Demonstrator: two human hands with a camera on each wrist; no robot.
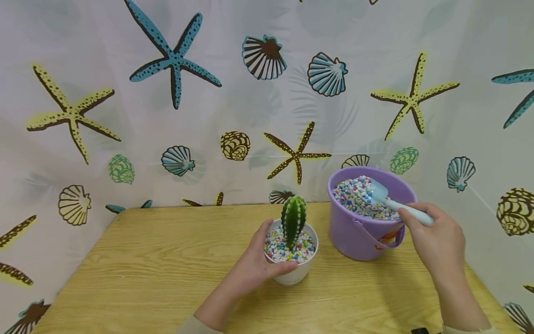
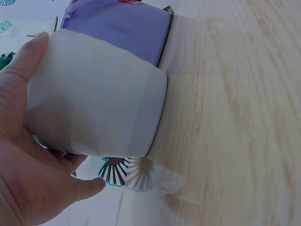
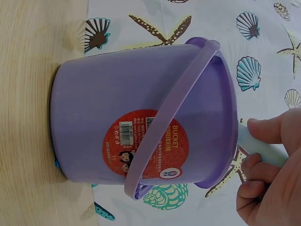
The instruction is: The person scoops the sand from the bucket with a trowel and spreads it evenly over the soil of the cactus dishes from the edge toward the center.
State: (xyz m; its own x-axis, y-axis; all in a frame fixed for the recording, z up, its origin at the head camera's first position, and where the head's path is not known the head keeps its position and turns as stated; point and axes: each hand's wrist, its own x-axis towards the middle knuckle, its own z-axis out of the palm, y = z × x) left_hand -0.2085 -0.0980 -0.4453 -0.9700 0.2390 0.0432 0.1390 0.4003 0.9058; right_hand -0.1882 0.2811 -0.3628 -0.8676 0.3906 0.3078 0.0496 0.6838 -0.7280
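Note:
In the head view a white flowerpot (image 1: pixel 293 277) stands upright on the table. It holds a green cactus (image 1: pixel 294 221) amid multicoloured pebbles (image 1: pixel 276 246). My left hand (image 1: pixel 259 263) grips the pot from its left side, with the thumb along the near rim; some fingers are hidden behind it. Right of the pot is a purple bucket (image 1: pixel 352 236) filled with more coloured pebbles (image 1: pixel 354 199). My right hand (image 1: pixel 443 241) holds the handle of a light-blue toy shovel (image 1: pixel 410 211), whose blade rests at the pebbles inside the bucket. The right wrist view shows fingers curled round that handle (image 3: pixel 263 147).
The wooden table (image 1: pixel 167 260) extends to the left of the pot. A curtain (image 1: pixel 233 106) printed with starfish and shells hangs behind and at both sides. The bucket's carrying handle (image 3: pixel 164 117) hangs down across its label. A small dark object (image 1: pixel 419 330) shows at the bottom edge.

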